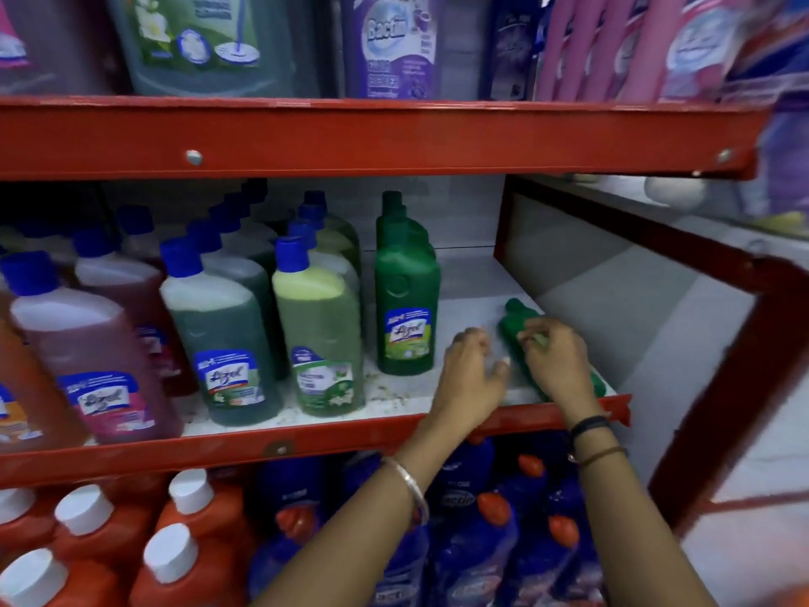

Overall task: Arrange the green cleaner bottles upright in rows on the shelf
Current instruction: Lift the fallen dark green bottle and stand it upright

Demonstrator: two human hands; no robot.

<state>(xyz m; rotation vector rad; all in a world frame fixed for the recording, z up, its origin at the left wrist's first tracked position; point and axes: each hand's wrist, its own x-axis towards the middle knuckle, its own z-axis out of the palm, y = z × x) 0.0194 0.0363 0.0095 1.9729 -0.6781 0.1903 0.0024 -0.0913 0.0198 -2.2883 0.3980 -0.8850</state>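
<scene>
On the middle shelf [473, 273], toward its right front corner, one green bottle [516, 326] lies on its side with the cap pointing to the back edge. The right hand [553, 361] rests on top of this lying bottle, fingers curled around its body in a closed grip. The left hand [470, 370] sits just beside the bottle on its left, fingers loosely spread, holding nothing, thumb near the bottle without clear contact. A row of upright green bottles [405, 300] stands left of the hands, running from near the front edge toward the back edge. Further left stand rows of blue-capped bottles [319, 326] with green and reddish liquid. Bare white shelf surface separates the upright row from the lying bottle. The picture is motion-blurred, so finer finger contact cannot be confirmed.
</scene>
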